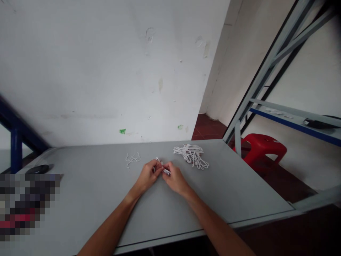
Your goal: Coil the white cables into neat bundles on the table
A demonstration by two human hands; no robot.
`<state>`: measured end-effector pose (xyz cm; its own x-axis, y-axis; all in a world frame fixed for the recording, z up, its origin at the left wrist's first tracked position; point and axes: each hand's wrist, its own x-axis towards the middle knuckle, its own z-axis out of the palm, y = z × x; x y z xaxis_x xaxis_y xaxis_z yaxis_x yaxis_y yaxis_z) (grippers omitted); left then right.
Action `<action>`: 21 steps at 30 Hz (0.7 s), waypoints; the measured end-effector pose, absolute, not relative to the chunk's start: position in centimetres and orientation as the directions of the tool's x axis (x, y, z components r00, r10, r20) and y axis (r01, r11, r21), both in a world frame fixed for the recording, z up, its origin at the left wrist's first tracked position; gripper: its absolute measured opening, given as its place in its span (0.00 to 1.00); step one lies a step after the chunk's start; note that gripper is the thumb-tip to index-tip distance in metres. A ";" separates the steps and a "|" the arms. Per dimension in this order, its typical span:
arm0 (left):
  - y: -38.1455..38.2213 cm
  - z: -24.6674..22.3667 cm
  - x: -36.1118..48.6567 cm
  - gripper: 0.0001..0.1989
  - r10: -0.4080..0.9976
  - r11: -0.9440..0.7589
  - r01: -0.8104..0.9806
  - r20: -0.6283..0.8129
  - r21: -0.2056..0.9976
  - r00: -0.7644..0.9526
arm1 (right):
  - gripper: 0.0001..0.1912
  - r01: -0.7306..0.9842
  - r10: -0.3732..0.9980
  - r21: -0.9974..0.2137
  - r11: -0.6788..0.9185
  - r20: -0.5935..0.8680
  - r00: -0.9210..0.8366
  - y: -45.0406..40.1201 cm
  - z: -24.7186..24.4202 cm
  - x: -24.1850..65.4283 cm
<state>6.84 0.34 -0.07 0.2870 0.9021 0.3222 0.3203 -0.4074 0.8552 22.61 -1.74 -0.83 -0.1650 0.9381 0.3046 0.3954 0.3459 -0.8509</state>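
I have both hands drawn together just above the table, and the short length of white cord (165,171) is pinched between them. The left hand (147,176) closes on it from one side and the right hand (174,177) from the other, so both grips read as clenched on the cord. The fingers hide most of it, and from this view I can't make out how it runs inside them; only a small loop and a few strands show at the fingertips.

Just beside the right hand lies a tangled pile of white cord loops (191,156), and a dark item is partly tucked under it. To the left of my hands, a few loose pieces of thin white cord (132,159) lie well apart from that pile. All of this rests on a grey table top (87,199), which also holds a dark oval object (37,169) near its far left corner. A pixelated patch covers the lower left of the view.

Beyond the table stand a scuffed white wall (106,71), a grey-and-blue metal shelf rack (269,81) and a red plastic stool (262,149).
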 end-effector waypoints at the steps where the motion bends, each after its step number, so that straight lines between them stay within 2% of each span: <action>1: 0.4 -0.1 6.9 0.11 0.902 -0.406 0.314 0.323 0.858 0.285 | 0.09 0.414 0.932 -0.835 0.362 0.321 -0.169 -1.7 -1.1 22.6; 6: 0.5 -0.4 7.1 0.13 0.916 -0.372 0.271 0.303 0.888 0.264 | 0.07 0.451 0.914 -0.795 0.406 0.362 -0.184 -1.8 -1.7 22.3; 14: 0.5 -0.1 7.3 0.15 0.935 -0.311 0.166 0.270 0.936 0.230 | 0.07 0.436 0.909 -0.799 0.415 0.378 -0.173 -2.3 -1.2 22.2; 21: 0.5 -0.2 7.1 0.15 0.936 -0.312 0.185 0.269 0.932 0.225 | 0.07 0.404 0.910 -0.816 0.413 0.389 -0.145 -2.3 -1.3 21.8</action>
